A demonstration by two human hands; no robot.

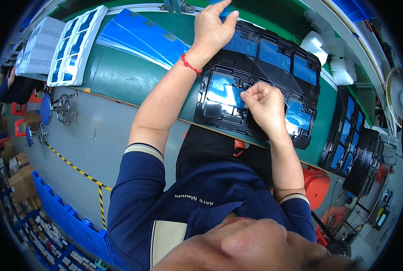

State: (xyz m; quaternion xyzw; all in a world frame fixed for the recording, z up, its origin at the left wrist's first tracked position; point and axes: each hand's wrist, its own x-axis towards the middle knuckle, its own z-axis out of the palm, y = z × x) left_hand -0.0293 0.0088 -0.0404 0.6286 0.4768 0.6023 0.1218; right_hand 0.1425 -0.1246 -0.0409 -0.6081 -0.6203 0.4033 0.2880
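A black moulded tray (203,108) lies on the green bench before me, with several flat, glossy blue-filmed panels in its pockets. At its near left pocket, my right hand (265,106) has thumb and fingers pinched together at the right edge of a shiny panel (224,90). Whatever lies in that pinch is too small to make out. My left hand (213,29) reaches past the tray's far left side, a piece of blue film (228,9) showing between thumb and fingers. A clear sheet seems to lie across the tray's middle.
Overlapping blue sheets (133,34) lie left of the tray. Farther left are a filled white tray (75,49) and a stack of white trays (41,45). Black trays (364,153) are stacked at the right. White foam pieces (316,45) line the back; a red stool (316,187) stands below.
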